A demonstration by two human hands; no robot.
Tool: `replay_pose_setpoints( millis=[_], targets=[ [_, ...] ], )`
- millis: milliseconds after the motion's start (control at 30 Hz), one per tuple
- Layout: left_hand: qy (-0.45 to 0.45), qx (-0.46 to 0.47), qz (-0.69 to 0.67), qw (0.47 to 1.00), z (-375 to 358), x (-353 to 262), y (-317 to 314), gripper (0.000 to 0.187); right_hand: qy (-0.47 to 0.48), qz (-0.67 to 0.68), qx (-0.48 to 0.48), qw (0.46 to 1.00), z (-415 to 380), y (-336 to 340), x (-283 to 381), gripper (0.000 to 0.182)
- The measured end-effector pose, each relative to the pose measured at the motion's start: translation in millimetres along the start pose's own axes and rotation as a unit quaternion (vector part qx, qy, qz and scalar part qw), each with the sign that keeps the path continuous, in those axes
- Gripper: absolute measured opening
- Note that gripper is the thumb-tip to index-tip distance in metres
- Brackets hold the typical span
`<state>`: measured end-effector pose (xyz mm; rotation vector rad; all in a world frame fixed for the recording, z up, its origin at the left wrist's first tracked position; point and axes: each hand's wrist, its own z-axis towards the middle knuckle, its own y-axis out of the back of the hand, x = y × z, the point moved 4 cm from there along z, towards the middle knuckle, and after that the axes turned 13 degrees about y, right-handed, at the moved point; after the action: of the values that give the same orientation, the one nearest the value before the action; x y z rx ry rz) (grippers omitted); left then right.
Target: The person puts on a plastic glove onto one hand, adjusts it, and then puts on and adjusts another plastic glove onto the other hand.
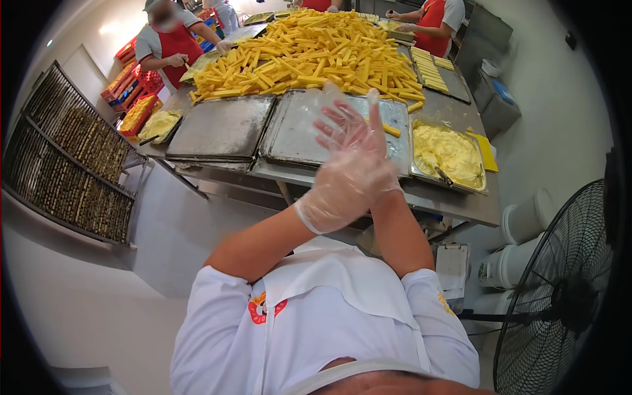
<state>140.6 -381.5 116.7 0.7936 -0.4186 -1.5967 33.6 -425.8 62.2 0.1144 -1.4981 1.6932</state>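
Note:
My left hand [342, 187], in a clear plastic glove, is closed round the glove at the base of my right hand. Above it rises my right hand [355, 128], also gloved, its fingers stretched apart and holding nothing. Both hands are in front of a metal tray [296, 131] at the table's near edge. Yellow sticks [316, 52] lie in a large heap beyond. To the right stands a pan of pale yellow cream [447, 155] with a utensil in it. Another flat tray [220, 128] lies to the left.
Co-workers in red aprons stand at the table's far left [176, 49] and far right [436, 26]. A slatted rack [72, 151] is at left, beside red crates [139, 115]. At right are a large fan [559, 296], white buckets [526, 217] and a clipboard [453, 266].

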Motion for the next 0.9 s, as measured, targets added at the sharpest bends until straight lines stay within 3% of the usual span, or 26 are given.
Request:
replay_pose_setpoints(
  millis=[67, 100, 233, 400, 467, 533, 667, 700, 800, 867, 900],
  targets=[
    [0.122, -0.042, 0.004, 0.992, 3, 14, 13, 0.047, 0.015, 0.036, -0.032, 0.999, 4, 5, 8, 0.083],
    [0.112, -0.034, -0.025, 0.993, 2, 18, 14, 0.063, 0.013, 0.044, -0.047, 0.998, 7, 11, 8, 0.080],
    [0.140, -0.011, -0.139, 0.980, -4, 7, 12, 0.053, 0.037, 0.046, -0.072, 0.996, 12, 16, 10, 0.070],
    [0.103, 0.004, -0.035, 0.994, -13, 33, -4, 0.031, 0.035, 0.013, -0.087, 0.995, 15, 20, 1, 0.066],
    [0.177, 0.013, -0.182, 0.967, -13, 36, -5, 0.022, 0.020, 0.001, -0.053, 0.998, 12, 21, -5, 0.070],
    [0.255, 0.021, -0.346, 0.903, -16, 37, -13, 0.015, 0.030, -0.070, -0.012, 0.997, 11, 22, -8, 0.072],
    [0.370, 0.049, -0.630, 0.681, -24, 45, -32, 0.009, 0.032, -0.157, 0.035, 0.986, 2, 6, -1, 0.087],
    [0.387, 0.061, -0.682, 0.618, -25, 45, -34, 0.009, 0.019, -0.107, 0.000, 0.994, 2, 2, -2, 0.090],
    [0.379, 0.075, -0.629, 0.674, -22, 37, -28, 0.009, -0.022, -0.064, -0.043, 0.997, 0, -9, -5, 0.101],
    [0.371, 0.074, -0.569, 0.730, -24, 31, -30, 0.010, -0.053, -0.177, 0.024, 0.982, -3, -13, 1, 0.108],
    [0.366, 0.073, -0.537, 0.756, -25, 30, -30, 0.010, -0.045, -0.210, 0.106, 0.971, 3, -6, 1, 0.109]
  ],
)
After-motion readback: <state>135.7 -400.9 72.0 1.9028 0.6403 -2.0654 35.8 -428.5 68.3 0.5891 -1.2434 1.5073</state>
